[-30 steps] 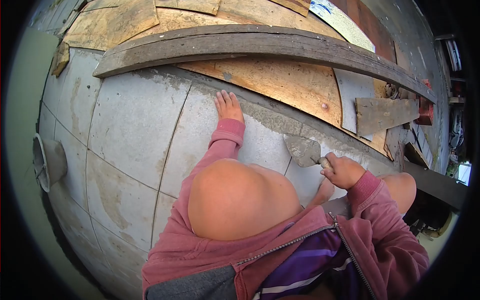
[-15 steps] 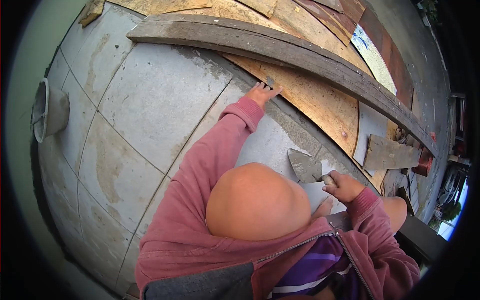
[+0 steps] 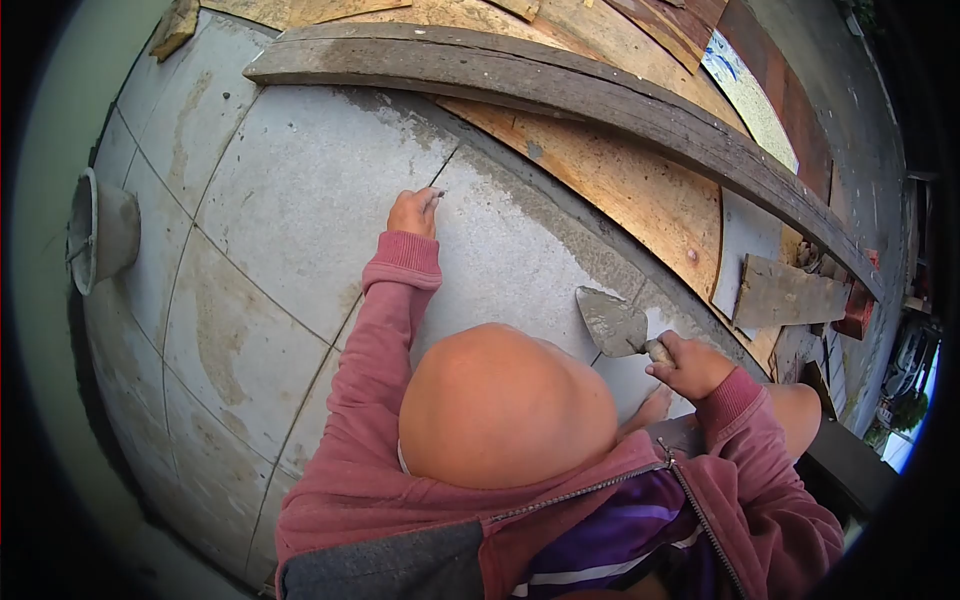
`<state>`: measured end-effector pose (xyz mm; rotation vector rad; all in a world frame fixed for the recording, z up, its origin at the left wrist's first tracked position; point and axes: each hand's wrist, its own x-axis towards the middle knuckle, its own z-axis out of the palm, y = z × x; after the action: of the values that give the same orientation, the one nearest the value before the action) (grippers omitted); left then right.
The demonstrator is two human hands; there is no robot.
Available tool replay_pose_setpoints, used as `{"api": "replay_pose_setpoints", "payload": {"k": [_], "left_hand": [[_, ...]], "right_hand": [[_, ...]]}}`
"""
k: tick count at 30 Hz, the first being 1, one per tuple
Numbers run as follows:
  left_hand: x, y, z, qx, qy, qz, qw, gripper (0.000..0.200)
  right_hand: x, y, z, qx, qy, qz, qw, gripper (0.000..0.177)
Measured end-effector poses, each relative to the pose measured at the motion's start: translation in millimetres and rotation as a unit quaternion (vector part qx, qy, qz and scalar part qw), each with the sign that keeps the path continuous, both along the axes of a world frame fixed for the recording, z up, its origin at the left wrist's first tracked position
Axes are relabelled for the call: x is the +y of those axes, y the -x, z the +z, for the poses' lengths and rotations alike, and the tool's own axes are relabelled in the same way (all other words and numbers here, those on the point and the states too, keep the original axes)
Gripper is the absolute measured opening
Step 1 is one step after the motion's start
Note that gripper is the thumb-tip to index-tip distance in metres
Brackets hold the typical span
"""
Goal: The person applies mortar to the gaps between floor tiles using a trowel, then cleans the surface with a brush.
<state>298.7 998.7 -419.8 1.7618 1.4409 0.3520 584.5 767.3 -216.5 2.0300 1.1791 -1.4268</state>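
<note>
- On my feed I count two bare hands: left hand (image 3: pixel 413 213), upper centre; right hand (image 3: pixel 697 367), right of centre.
- One grey, mortar-smeared metal trowel (image 3: pixel 612 322), right of centre.
- One round pale-grey bucket (image 3: pixel 119 232), far left.
- One long weathered-brown timber beam (image 3: pixel 500 70), across the top.
- One rough yellow-brown wood chunk (image 3: pixel 176 29), upper left.
- One short grey-brown plank (image 3: pixel 790 293), right.

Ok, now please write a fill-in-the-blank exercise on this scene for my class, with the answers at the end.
1. The trowel is held by its handle in the person's ______ hand.
2. The hand nearer the bucket is the person's ______ hand.
3. The long beam lying across the boards is made of ______.
4. The shirt under the jacket is mainly ______ in colour.

Missing words: right; left; wood; purple.
</note>
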Motion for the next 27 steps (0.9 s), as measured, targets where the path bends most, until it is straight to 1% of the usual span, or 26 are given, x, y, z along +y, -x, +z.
{"api": "replay_pose_setpoints", "payload": {"k": [1,2,4,5,7,8,12,14,15,17,18,20,22,24,26,27], "left_hand": [[9,-5,0,0.042,-0.055,-0.028,0.997,0.016],[18,-12,-4,0.041,-0.055,-0.032,0.997,0.016],[37,-25,-15,0.093,-0.153,-0.018,0.984,0.015],[48,-29,-22,0.091,-0.154,-0.023,0.984,0.015],[64,-30,-35,0.122,-0.211,-0.079,0.967,0.016],[68,-30,-34,0.108,-0.218,-0.105,0.964,0.017],[78,-40,-32,0.075,-0.192,-0.117,0.971,0.015],[76,-48,-26,0.123,-0.233,-0.111,0.958,0.013],[75,-51,-20,0.122,-0.232,-0.111,0.959,0.013],[74,-57,-9,0.185,-0.141,-0.084,0.969,0.013],[76,-57,-13,0.184,-0.140,-0.085,0.969,0.013],[81,-54,-22,0.169,-0.206,-0.139,0.954,0.015],[84,-52,-26,0.183,-0.200,-0.161,0.949,0.013],[81,-52,-15,0.195,-0.193,-0.186,0.943,0.012],[84,-54,0,0.259,-0.173,-0.238,0.920,0.009],[83,-55,-8,0.261,-0.171,-0.240,0.919,0.009]], "right_hand": [[-1,-1,-1,0.000,0.001,-0.004,1.000,0.042],[-2,-2,-2,0.005,-0.001,-0.006,1.000,0.041],[-4,-1,-2,0.008,-0.003,-0.014,1.000,0.041],[-5,-1,-2,0.005,-0.005,-0.016,1.000,0.041],[-10,0,-4,0.001,-0.005,-0.026,1.000,0.041],[-12,0,-6,0.001,-0.012,-0.027,1.000,0.042],[-14,1,-6,-0.007,-0.013,-0.025,1.000,0.042],[-15,0,-8,-0.005,-0.016,-0.025,1.000,0.042],[-15,0,-8,-0.002,-0.019,-0.024,1.000,0.042],[-15,0,-8,-0.002,-0.019,-0.025,1.000,0.042],[-14,0,-8,-0.001,-0.020,-0.025,0.999,0.042],[-15,-1,-8,0.000,-0.021,-0.024,1.000,0.042],[-13,-1,-9,0.003,-0.022,-0.021,1.000,0.041],[-11,-1,-6,0.001,-0.015,-0.014,1.000,0.041],[-10,0,-6,-0.008,-0.016,-0.012,1.000,0.041],[-11,2,-6,-0.009,-0.013,-0.004,1.000,0.040]]}}
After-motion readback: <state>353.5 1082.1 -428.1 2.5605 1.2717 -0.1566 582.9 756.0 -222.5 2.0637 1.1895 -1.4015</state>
